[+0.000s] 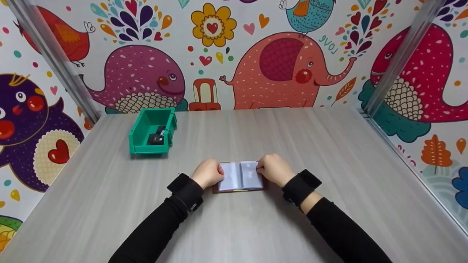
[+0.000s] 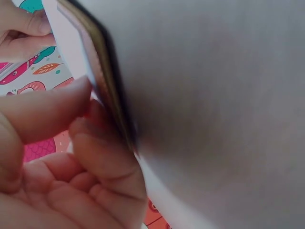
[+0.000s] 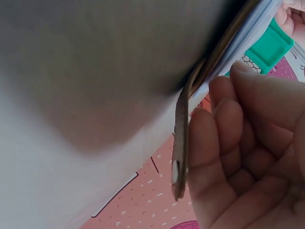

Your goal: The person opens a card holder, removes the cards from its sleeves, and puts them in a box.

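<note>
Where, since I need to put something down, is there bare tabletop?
Bare patches on the pale wood-grain tabletop: between the open brown-covered booklet and colourful cartoon-printed back wall; right of the right hand; left of the left hand, nearer than the green plastic bin. Crowded: around the booklet, both hands at its edges.

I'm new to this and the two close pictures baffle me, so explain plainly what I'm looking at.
There is no machine here, only a person working bare-handed. The wide picture comes from a camera on the head, looking forward and down. The two close-ups come from cameras on the left and right wrists, so things look tilted. On the pale table lie a small open booklet with a brown cover and, farther off to the left, a green bin with dark things inside. The left hand pinches the booklet's left edge; the right hand holds its right edge. A black band circles each wrist.
</note>
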Action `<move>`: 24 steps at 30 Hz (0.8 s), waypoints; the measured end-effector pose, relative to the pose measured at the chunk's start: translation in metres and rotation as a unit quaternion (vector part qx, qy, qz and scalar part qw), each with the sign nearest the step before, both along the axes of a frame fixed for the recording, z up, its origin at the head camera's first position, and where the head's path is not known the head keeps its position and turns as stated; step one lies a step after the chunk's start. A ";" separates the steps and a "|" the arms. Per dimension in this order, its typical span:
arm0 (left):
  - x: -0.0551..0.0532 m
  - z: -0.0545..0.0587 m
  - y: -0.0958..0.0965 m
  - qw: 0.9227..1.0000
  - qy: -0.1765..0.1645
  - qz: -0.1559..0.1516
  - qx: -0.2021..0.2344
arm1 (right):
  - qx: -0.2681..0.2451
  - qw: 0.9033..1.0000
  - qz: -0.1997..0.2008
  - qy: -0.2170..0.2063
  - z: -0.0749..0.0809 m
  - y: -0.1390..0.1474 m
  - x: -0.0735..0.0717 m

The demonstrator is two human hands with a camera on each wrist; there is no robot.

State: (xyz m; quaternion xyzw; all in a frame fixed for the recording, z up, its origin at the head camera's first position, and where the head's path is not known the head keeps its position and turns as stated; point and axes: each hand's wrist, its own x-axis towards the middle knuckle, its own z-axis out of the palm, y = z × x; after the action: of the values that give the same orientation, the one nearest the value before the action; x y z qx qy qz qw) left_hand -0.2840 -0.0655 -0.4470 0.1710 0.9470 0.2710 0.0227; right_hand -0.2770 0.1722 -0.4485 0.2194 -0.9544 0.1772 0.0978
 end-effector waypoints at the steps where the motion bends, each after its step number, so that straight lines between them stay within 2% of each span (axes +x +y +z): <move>1: 0.000 0.000 0.000 1.000 0.002 -0.002 0.000 | -0.001 1.000 0.001 0.003 0.001 0.000 -0.001; 11: 0.000 -0.001 0.000 1.000 -0.001 -0.003 0.005 | -0.002 1.000 -0.003 0.022 0.008 -0.007 -0.010; 24: -0.001 -0.001 0.000 1.000 -0.007 0.003 0.008 | 0.026 0.999 -0.025 0.009 0.001 -0.012 -0.016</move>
State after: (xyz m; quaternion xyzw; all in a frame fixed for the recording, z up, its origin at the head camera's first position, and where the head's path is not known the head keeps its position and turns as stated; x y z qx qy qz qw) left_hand -0.2849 -0.0656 -0.4481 0.1667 0.9449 0.2803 0.0274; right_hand -0.2931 0.1605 -0.4476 0.2000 -0.9629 0.1480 0.1048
